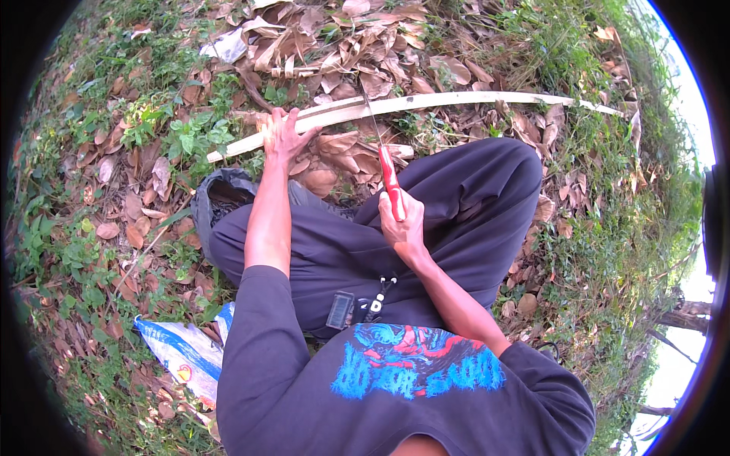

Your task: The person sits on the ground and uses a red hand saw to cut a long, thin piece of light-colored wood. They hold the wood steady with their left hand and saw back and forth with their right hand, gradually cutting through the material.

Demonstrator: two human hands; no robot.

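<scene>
Your left hand (280, 135) is clamped on the pale bamboo strip (426, 102), fingers wrapped over its top edge near the left end, pinning it down. The strip runs long and slightly bowed across the ground ahead of your knees, from the grass on the left out to a thin tip on the right. It looks split along part of its length near your hand.

Your right hand (401, 220) is clenched around the red handle of the knife (386, 163). The blade points away from you and its tip meets the strip just right of your left hand; whether the edge is biting in or only resting, you can't tell from this view.

You're sitting with legs folded, dark trousers (456, 205) under both forearms. Dry brown leaves (342, 45) cover the ground beyond the strip. A dark shoe (220, 199) sits just left of your left forearm. A white and blue woven sack (182, 351) lies on the grass by your left hip. A small dark pouch with a clip hangs at your waist (341, 309).
</scene>
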